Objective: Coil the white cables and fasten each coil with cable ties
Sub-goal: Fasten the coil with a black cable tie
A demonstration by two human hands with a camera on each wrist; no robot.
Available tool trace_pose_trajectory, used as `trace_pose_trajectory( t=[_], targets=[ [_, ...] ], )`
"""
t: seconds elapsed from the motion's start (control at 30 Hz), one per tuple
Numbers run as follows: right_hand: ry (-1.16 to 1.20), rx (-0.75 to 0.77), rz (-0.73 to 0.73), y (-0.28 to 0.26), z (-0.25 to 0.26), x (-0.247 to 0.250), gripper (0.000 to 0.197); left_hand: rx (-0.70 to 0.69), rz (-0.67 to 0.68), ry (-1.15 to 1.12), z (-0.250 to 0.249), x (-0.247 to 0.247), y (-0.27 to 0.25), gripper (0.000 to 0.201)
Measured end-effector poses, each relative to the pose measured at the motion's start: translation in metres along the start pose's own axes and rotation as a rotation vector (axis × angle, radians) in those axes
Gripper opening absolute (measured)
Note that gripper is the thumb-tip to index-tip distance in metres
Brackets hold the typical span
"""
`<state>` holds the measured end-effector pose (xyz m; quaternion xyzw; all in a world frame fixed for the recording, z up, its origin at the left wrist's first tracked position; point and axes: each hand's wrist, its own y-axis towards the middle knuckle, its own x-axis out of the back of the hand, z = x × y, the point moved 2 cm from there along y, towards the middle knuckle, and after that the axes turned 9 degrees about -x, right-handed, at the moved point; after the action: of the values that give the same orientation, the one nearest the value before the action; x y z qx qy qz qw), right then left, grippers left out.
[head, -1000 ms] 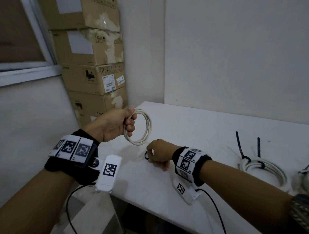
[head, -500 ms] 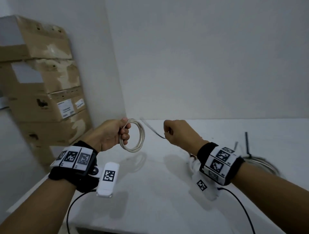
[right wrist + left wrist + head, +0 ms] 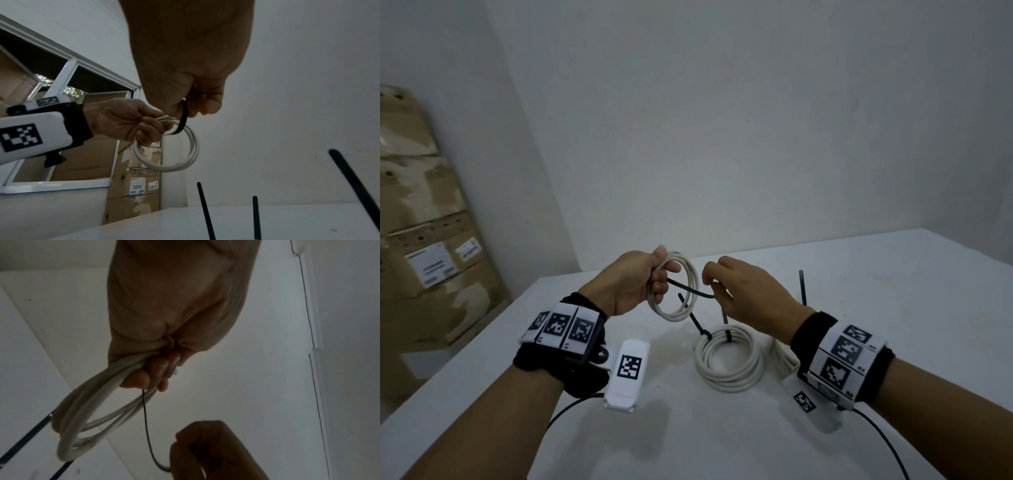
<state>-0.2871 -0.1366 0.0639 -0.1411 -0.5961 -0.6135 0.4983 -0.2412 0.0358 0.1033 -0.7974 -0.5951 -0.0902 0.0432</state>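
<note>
My left hand [image 3: 640, 277] grips a small coil of white cable [image 3: 677, 308] above the white table [image 3: 893, 308], fingers curled round its top. The same coil [image 3: 168, 164] hangs below the left hand [image 3: 125, 121] in the right wrist view. My right hand [image 3: 743, 294] pinches one end of a black cable tie [image 3: 690, 291]; the tie runs through the coil towards the left fingers. In the left wrist view the tie [image 3: 147, 426] curves from the coil [image 3: 82, 418] down to the right hand [image 3: 209, 451].
A second white coil [image 3: 727, 359] bound with two black ties lies on the table under my hands. Another black tie tail [image 3: 802, 287] stands up behind my right hand. Stacked cardboard boxes [image 3: 424, 246] stand at the left by the wall.
My right hand rose from the table with the black tie and brought it to the coil. The tie now passes through the coil. The head view swung right.
</note>
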Motion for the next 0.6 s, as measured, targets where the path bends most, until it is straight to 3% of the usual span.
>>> trace_pose_trajectory(
  t=[0.2,0.37,0.5,0.6],
  targets=[
    [0.049,0.081,-0.211,0.000,0.004,-0.002,0.011,-0.021,0.044,0.053,-0.002,-0.022,0.002,0.038],
    [0.087,0.062,-0.412,0.001,0.009,-0.003,0.011,-0.134,0.029,0.123,-0.008,-0.034,0.002,0.043],
    [0.177,-0.045,-0.527,0.008,0.008,-0.003,0.009,-0.216,0.004,0.172,-0.014,-0.040,0.001,0.046],
    [0.239,0.014,-0.565,0.011,0.009,-0.002,0.011,-0.199,0.024,0.112,-0.014,-0.044,0.000,0.041]
  ],
)
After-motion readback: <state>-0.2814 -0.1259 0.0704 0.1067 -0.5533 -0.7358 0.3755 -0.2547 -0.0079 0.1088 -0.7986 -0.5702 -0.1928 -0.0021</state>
